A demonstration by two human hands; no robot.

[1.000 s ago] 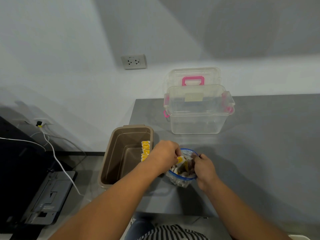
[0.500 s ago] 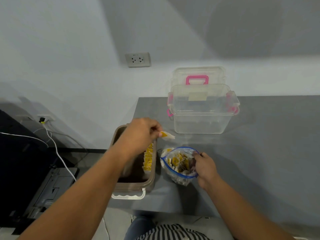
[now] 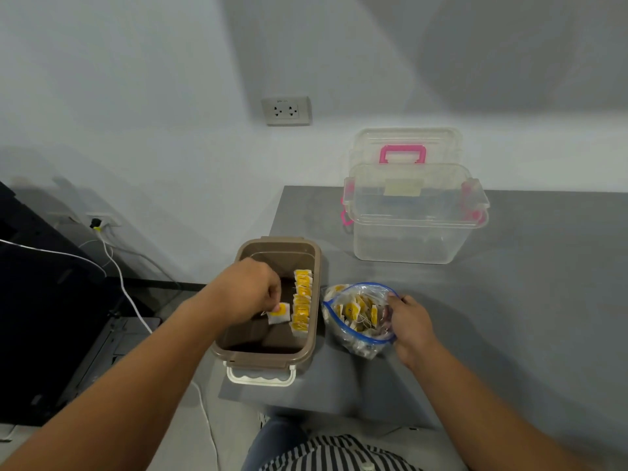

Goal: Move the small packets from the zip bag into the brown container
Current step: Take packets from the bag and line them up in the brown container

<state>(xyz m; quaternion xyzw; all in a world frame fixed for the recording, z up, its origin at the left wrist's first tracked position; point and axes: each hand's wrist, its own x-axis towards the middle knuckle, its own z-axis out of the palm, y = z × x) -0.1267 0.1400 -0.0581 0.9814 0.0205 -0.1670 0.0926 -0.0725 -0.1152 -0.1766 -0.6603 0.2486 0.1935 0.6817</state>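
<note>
The brown container (image 3: pixel 314 300) stands open at the grey table's left front corner, with a row of several yellow-and-white packets (image 3: pixel 301 302) lined up along its right inner wall. My left hand (image 3: pixel 249 288) is over the container, pinching one small packet (image 3: pixel 278 312) just left of that row. The clear zip bag (image 3: pixel 360 317) with a blue rim lies right of the container, open and holding several packets. My right hand (image 3: pixel 409 321) grips the bag's right rim and keeps it open.
A clear plastic box (image 3: pixel 416 219) with pink latches stands behind the bag, its lid with a pink handle (image 3: pixel 402 154) leaning on the wall. Left of the table (image 3: pixel 526 300), a white cable (image 3: pixel 125 290) and dark equipment sit on the floor.
My left hand took a packet out of the zip bag, carried it left and lowered it into the brown container. My right hand stayed on the bag's rim.
</note>
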